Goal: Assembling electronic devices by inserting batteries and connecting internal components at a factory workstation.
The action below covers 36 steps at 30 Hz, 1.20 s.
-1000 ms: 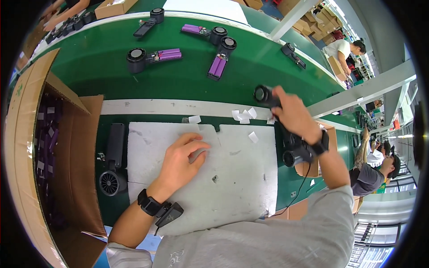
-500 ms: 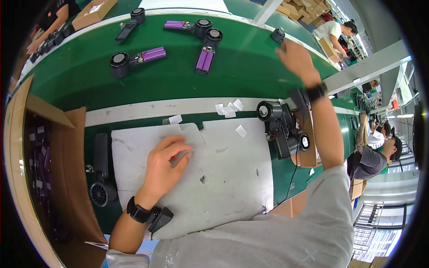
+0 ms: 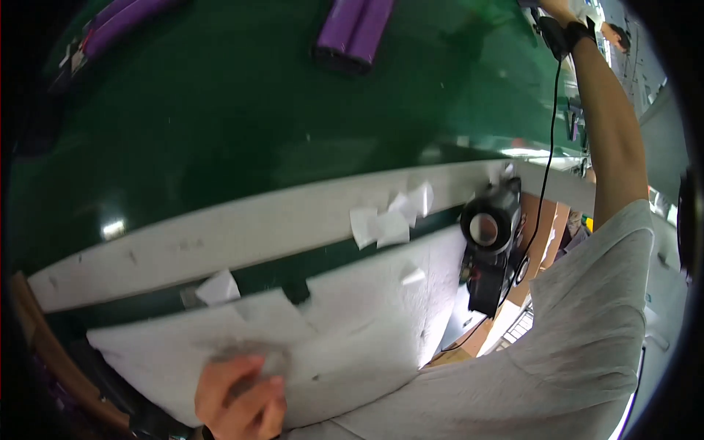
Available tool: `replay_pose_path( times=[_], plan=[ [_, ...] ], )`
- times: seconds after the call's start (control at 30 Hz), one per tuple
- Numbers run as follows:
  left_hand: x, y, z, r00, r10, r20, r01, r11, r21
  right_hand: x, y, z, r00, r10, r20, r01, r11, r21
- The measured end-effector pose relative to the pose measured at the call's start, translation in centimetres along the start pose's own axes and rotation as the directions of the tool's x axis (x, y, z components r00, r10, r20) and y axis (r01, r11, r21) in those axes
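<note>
My left hand (image 3: 242,400) is over the white foam mat (image 3: 352,330) near the lower edge, its fingers bent and apart with nothing seen between them. My right arm reaches far up to the top right corner, where my right hand (image 3: 559,9) is cut by the picture's edge and its fingers are mostly hidden. A black strap and a small black box with a cable sit on that wrist. Beyond the mat lie a purple two-cell battery pack (image 3: 356,29) and another purple pack (image 3: 128,26) on the green bench.
Black fan-like units (image 3: 488,242) with round ends are stacked by the mat's right side, beside a cardboard box (image 3: 546,235). White paper pieces (image 3: 381,226) lie on the pale rail (image 3: 183,220) and mat. A carton edge (image 3: 62,367) stands at the left. Another person is at the top right.
The view has leaned forward and closer to the bench. My right arm has stretched farther up and right; the black cylinder once near that hand is no longer discernible. My left hand appears lower.
</note>
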<state>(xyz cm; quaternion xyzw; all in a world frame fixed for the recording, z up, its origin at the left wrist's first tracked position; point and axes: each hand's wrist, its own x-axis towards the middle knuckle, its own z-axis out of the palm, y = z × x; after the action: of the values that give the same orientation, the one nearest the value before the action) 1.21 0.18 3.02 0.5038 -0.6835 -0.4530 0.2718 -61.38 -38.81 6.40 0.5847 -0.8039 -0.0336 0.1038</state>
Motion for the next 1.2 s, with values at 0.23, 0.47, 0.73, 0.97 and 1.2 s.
replay_pose_path(
  times=[0.23, 0.47, 0.73, 0.97, 1.2],
  plan=[
    [1.1, -1.8, 1.3, 0.973, 0.212, -0.089, -0.226, 0.955, -0.191, 8.6, 9.5, 4.9, 0.968, -0.029, 0.248, 0.04, 0.998, -0.038],
    [0.6, -0.5, 0.7, 0.989, 0.143, -0.04, -0.145, 0.987, -0.065, 0.1, -5.0, 0.2, 0.97, -0.242, -0.019, 0.242, 0.97, -0.004],
    [0.0, -1.2, 2.1, 0.965, 0.183, -0.186, -0.215, 0.961, -0.172, -24.8, -24.3, -17.9, 0.816, -0.549, 0.18, 0.398, 0.759, 0.515],
    [0.1, -2.4, 2.4, 0.946, 0.285, -0.152, -0.31, 0.934, -0.178, -40.3, -24.9, -14.9, 0.82, -0.547, 0.168, 0.521, 0.835, 0.176],
    [0.2, -2.5, 2.9, 0.925, 0.346, -0.157, -0.362, 0.927, -0.094, -40.9, -22.3, -12.1, 0.873, -0.456, 0.174, 0.485, 0.846, -0.221]
  ],
)
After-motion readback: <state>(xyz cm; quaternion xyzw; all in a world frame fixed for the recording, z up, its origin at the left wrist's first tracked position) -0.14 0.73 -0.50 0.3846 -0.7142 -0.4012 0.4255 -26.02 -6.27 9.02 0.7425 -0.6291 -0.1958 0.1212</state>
